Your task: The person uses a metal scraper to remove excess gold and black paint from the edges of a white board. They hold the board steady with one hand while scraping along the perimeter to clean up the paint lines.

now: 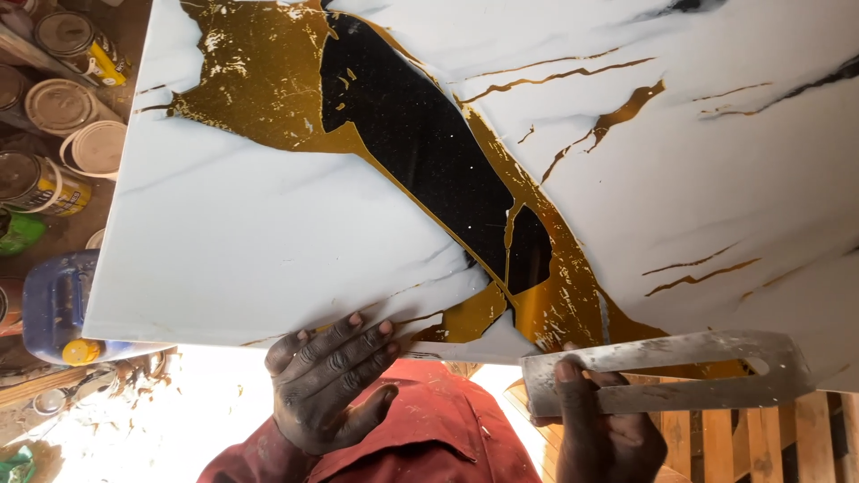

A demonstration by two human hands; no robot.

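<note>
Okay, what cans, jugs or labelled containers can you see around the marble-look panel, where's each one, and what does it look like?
Tin with yellow label: top left corner, round, rusty lid.
Two open tins: left edge, round, pale cream rims.
Tin on its side: left, below those, yellow label, brownish lid.
Blue jug: lower left, partly under the panel, boxy plastic, yellow cap.
Green packet: far left, crumpled; kind unclear.
No signs or screens.
</note>
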